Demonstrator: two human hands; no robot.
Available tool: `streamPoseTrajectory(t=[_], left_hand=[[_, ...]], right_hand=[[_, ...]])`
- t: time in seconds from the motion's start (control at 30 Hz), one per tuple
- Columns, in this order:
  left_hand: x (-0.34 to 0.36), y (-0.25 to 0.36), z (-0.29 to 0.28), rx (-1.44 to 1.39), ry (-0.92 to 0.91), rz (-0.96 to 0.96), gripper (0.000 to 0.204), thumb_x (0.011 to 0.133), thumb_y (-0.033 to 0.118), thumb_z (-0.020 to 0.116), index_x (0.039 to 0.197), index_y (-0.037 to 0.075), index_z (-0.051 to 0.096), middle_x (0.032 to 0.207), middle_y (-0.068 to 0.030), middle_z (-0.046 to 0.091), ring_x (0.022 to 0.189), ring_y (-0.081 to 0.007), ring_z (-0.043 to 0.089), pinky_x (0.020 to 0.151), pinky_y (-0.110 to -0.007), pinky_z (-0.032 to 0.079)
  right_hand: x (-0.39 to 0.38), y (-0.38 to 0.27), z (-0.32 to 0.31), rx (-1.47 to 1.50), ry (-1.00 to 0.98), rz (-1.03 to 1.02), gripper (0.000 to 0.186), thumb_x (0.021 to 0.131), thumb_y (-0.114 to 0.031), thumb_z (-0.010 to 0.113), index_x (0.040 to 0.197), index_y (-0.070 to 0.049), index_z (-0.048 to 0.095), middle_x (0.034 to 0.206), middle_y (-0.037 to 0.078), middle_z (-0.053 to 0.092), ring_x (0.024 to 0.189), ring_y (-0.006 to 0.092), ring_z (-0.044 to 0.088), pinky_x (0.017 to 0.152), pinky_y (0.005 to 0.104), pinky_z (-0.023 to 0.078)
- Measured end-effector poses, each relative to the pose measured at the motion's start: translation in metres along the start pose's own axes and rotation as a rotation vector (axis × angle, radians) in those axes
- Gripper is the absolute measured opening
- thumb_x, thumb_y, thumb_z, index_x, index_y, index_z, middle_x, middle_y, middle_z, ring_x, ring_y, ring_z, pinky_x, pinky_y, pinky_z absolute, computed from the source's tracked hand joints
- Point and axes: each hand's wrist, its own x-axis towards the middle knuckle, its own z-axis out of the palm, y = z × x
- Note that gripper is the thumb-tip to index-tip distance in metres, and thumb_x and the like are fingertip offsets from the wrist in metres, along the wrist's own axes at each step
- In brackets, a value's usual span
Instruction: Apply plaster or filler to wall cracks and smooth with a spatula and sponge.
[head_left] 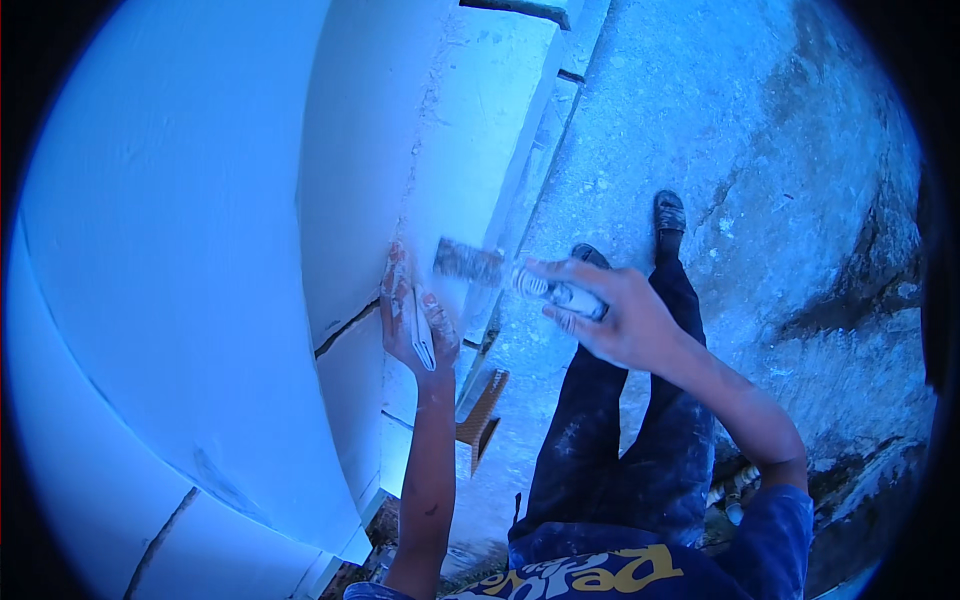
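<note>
In my right hand [625, 315] is a flat-headed hand tool [468, 262] with a pale, smeared handle and a dark, mottled rectangular head. Motion blurs that head, so I cannot tell whether it is a brush or a scraper blade. It points left, over the white ledge [480, 120]. My left hand [415, 320] is closed around a thin pale flat piece [424, 335], close to the seam between the wall and the ledge. White dust or paste coats the fingers of both hands.
A large smooth white panel [170, 200] fills the left side. Dark gaps [345, 328] cut across the white wall. Below the ledge stands a brown angled piece [482, 420]. Rough rocky ground [800, 200] lies on the right, with my feet [668, 212] on its pale part.
</note>
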Motion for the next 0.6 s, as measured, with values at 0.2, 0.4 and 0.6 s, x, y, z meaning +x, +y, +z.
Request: streamPoseTrajectory(t=[0.2,0.4,0.6], left_hand=[[0.002,-0.001,-0.002,-0.066,0.037,0.054,0.044,0.105,0.025,0.051,0.131,-0.010,0.057,0.136,-0.0266,0.059,0.123,-0.0409,0.060,0.103,-0.048,0.049],[-0.006,-0.008,-0.005,-0.046,0.025,0.070,0.045,0.105,0.026,0.051,0.132,-0.010,0.056,0.134,-0.0270,0.059,0.120,-0.0400,0.061,0.101,-0.047,0.049],[-0.005,-0.006,-0.002,-0.105,0.029,0.073,0.046,0.104,0.028,0.051,0.131,-0.009,0.057,0.133,-0.0275,0.059,0.120,-0.0416,0.060,0.101,-0.049,0.048]], right_hand=[[0.037,0.001,-0.035,0.028,0.406,-0.052,0.047,0.096,-0.030,0.069,0.142,-0.022,0.061,0.092,0.011,0.076,0.053,0.0092,0.059,0.051,0.0270,0.050],[0.020,-0.015,-0.001,-0.143,-0.059,0.001,0.044,0.095,-0.030,0.071,0.139,-0.024,0.064,0.104,0.008,0.076,0.050,0.0110,0.058,0.053,0.0276,0.050],[0.044,-0.023,-0.055,-0.154,0.417,0.024,0.043,0.096,-0.031,0.070,0.137,-0.024,0.065,0.095,0.006,0.076,0.054,0.0109,0.058,0.053,0.0259,0.048]])
